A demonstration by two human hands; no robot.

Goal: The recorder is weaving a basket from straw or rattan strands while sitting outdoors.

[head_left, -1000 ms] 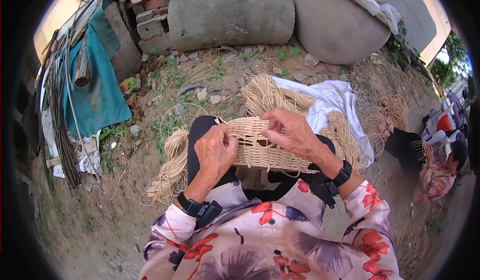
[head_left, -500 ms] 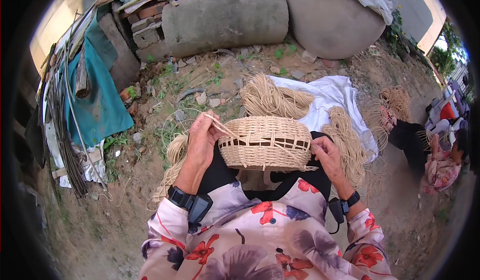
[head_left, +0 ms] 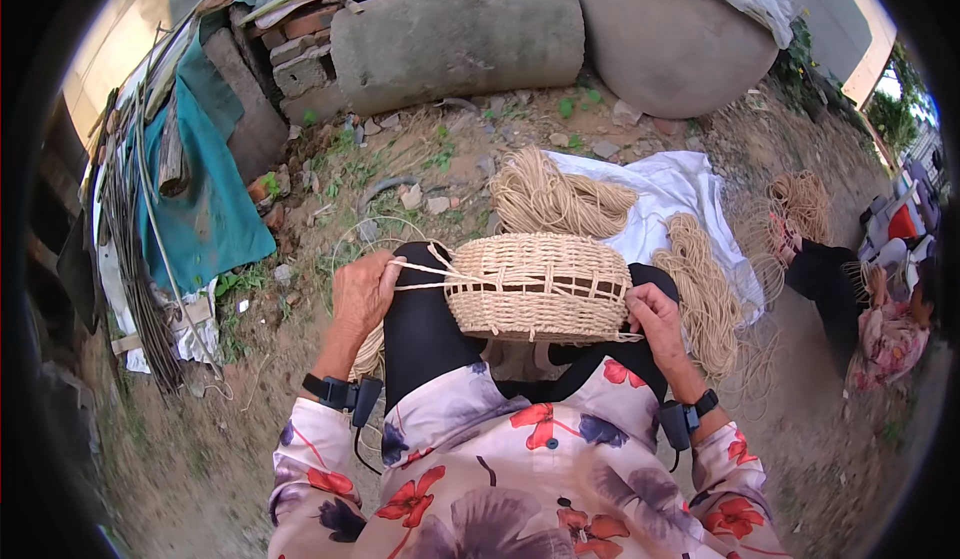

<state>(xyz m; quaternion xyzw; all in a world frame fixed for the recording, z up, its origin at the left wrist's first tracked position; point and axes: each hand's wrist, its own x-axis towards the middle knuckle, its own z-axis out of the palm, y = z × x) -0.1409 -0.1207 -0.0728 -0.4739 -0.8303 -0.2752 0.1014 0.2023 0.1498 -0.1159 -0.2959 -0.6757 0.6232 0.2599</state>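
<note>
A round woven basket (head_left: 540, 314) of pale cord rests on its side across my knees, with a band of open gaps running round its middle. To the left of it, my left hand (head_left: 364, 287) is closed in a pinch on strands of cord (head_left: 425, 277), which stretch taut to the basket's left side. My right hand (head_left: 655, 317) grips the basket's right edge between thumb and fingers. Its fingertips partly hide that edge. A thin loop of cord rises behind my left hand.
Cord bundles (head_left: 560, 199) lie beyond the basket, partly on a white sheet (head_left: 665, 194); another hank (head_left: 695, 299) is by my right knee. At right sits another person (head_left: 885, 329) near more cord. A concrete cylinder (head_left: 455, 44) and teal cloth (head_left: 205, 179) stand beyond.
My left hand has moved left and down, away from the basket, drawing the cord strands out longer. My right hand stays at the basket's right edge.
</note>
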